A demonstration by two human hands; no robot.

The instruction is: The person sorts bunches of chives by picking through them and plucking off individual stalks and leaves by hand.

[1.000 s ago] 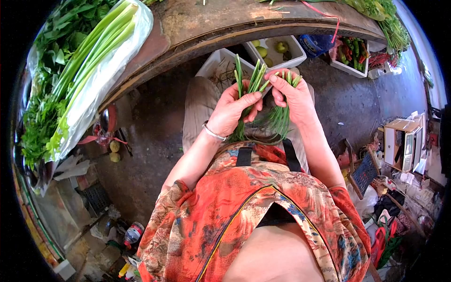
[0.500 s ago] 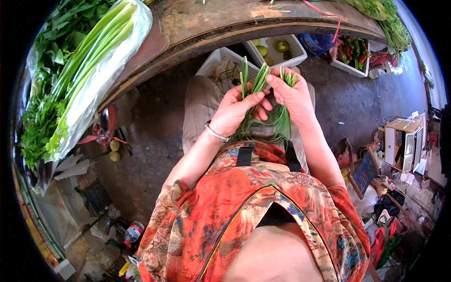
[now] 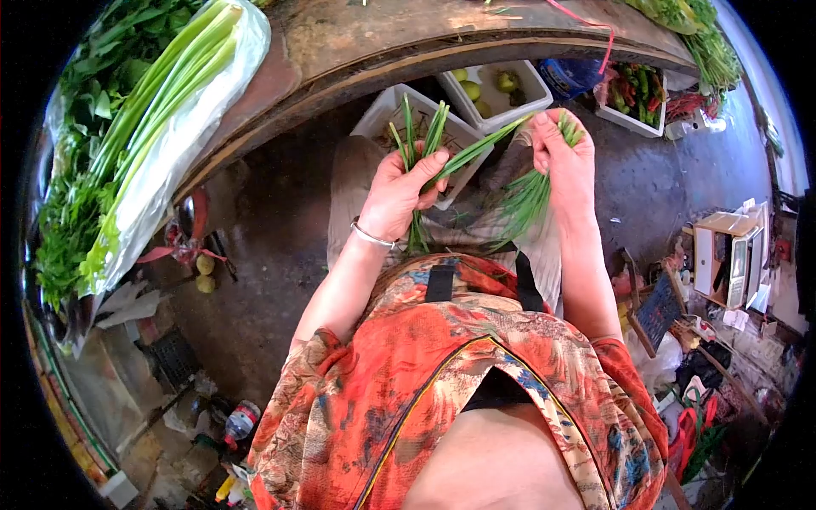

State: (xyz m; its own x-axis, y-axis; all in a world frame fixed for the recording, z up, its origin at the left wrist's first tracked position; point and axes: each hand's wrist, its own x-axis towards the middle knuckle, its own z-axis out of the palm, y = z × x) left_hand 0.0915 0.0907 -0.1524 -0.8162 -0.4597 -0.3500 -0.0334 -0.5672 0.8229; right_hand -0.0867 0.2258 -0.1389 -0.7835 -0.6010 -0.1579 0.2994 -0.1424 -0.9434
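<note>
The green stalks are over your lap, split between your two hands, with a few strands slanting across the gap. Your left hand closes around one bunch, thumb pressed over the stalks, cut ends pointing far and leaves trailing near. Your right hand pinches the strands' far ends between thumb and fingers, while a second bunch hangs below its palm. Whether every strand is caught in that pinch, you cannot tell.

Keep the left thumb firm but light, since thin stalks likely bruise under hard pressure. Draw the strands along their own length rather than sideways, so they slide out without bending. Holding the cut ends level makes each bunch easier to control, and loose leaf tips could tangle if the bunches meet.

Just beyond your hands are the rim of a white box and, farther right, a box of green fruit; lift the stalks enough not to snag on either. The wooden table's edge curves across the far side, with a red string hanging over it. Sideways swings suit you better, over the floor on the left, or rightward, short of the pepper box.
</note>
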